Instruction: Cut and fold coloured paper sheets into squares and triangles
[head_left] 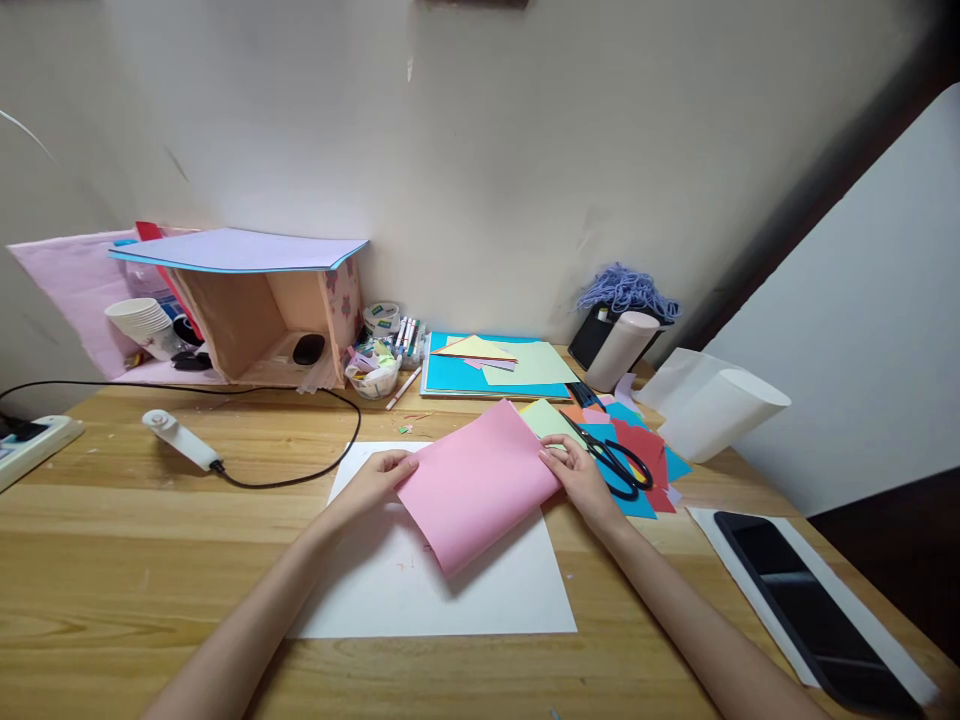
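Paper [480, 485], pink, between left hand [384, 474] and right hand [583, 482], its edges in their narrow pinch.

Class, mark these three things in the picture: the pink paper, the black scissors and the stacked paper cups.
Pink paper [480, 490]: head view, middle of its upper face.
Black scissors [595, 449]: head view, near where blades and handles meet.
Stacked paper cups [141, 322]: head view, side of the stack.

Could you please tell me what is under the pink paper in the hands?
A white sheet lies on the table under the pink paper. The paper hides part of that sheet; anything lying there cannot be seen.
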